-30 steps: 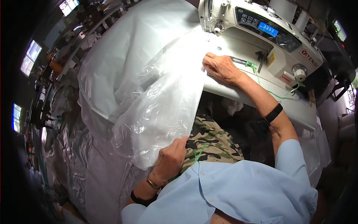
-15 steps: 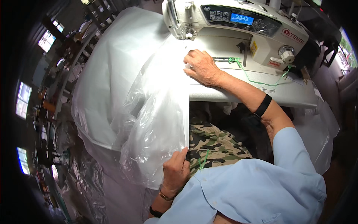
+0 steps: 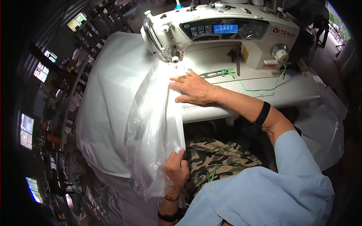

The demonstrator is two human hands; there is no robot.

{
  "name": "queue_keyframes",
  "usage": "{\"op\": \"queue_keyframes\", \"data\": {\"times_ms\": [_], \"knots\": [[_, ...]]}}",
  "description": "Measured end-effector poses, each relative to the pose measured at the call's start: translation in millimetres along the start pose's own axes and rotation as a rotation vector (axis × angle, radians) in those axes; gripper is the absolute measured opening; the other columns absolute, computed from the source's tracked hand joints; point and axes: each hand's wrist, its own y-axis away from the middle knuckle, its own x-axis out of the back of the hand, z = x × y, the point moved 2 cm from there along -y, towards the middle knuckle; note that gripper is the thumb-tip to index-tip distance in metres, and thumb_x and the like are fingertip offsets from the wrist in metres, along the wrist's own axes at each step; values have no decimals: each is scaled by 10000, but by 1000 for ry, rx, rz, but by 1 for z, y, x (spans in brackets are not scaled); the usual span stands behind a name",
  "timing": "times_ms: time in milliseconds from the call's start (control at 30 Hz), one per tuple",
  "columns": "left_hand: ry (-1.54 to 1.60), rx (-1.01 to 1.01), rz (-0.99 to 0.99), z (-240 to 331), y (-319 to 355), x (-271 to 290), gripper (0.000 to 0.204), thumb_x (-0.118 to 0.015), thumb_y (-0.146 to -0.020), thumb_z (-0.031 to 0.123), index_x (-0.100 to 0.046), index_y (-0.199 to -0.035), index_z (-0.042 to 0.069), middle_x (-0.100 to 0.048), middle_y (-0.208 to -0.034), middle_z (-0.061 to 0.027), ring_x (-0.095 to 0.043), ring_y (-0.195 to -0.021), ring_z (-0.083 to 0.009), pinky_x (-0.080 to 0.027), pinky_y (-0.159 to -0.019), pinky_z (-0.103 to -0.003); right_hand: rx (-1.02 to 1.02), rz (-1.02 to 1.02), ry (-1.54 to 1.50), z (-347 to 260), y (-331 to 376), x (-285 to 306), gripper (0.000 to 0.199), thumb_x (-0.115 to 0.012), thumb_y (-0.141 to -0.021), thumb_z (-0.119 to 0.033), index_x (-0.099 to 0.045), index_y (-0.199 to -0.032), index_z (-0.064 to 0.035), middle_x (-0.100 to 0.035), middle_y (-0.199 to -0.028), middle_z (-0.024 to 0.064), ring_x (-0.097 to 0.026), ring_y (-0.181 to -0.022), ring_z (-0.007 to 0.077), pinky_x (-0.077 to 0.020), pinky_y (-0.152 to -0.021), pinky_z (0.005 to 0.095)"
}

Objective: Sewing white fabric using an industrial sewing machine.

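Note:
A large white woven sheet with a clear plastic film point(image 3: 145, 128) over it drapes from the sewing machine point(image 3: 222, 32) down to my lap. Its straight right edge runs from beneath the lit needle area toward me. My left hand point(image 3: 176, 167) is closed on that edge low down, near my lap, with the index finger along it. Just in front of the needle, my right hand point(image 3: 194, 88) lies flat on the sheet's edge at the machine bed, fingers stretched and thumb apart. The film hides part of the white sheet.
Dark tweezers point(image 3: 211, 74) lie on the machine bed point(image 3: 264, 84), beside a green cord point(image 3: 260, 89) leading to the machine's dial. More plastic sheeting point(image 3: 320, 128) hangs at the right. Cluttered racks point(image 3: 68, 101) stand at the left.
My right hand's curled fingers have straightened and flattened on the sheet. My left hand still holds the edge. The film is bunched narrower. The machine appears lower and farther left as the view shifted.

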Motion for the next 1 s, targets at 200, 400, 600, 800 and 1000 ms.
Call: {"op": "queue_keyframes", "data": {"times_ms": [200,400,600,800,1000], "knots": [[-8,-19,31,-5,-49,-3,281,-484,-762,-30,-674,-968,-36,-502,-697,-171,-525,-625,-331,-417,-581,-415,37,-48,-76,5,0,-3,750,-582,-890,-529,-405,-1426,-35,-371,-1494,223,-486,-1270,360,-285,-1095,503],[-43,-80,29,-11,-94,-15,262,-502,-780,-24,-665,-985,-34,-538,-738,-186,-548,-661,-352,-443,-612,-426,29,-15,-113,5,0,-8,721,-600,-895,-457,-395,-1406,9,-392,-1473,236,-447,-1285,355,-301,-1086,463],[-77,-109,85,-22,-135,-30,266,-490,-780,-16,-682,-961,-47,-571,-718,-189,-567,-631,-325,-446,-610,-406,-55,-45,-132,2,1,5,612,-576,-926,-341,-413,-1402,8,-409,-1463,224,-447,-1289,345,-314,-1083,444],[198,13,34,1,-110,-39,306,-528,-868,-26,-623,-1156,-65,-635,-868,-219,-606,-768,-370,-472,-693,-422,-55,-5,-289,3,5,6,551,-552,-930,-278,-436,-1389,4,-412,-1457,207,-424,-1305,362,-311,-1103,459],[246,-124,-81,45,-34,-19,322,-542,-896,-51,-603,-1212,-38,-660,-1087,-178,-656,-891,-241,-523,-764,-300,-174,210,-500,-21,51,8,594,-536,-958,-262,-361,-1423,64,-396,-1459,262,-413,-1354,324,-336,-1111,435]]}}
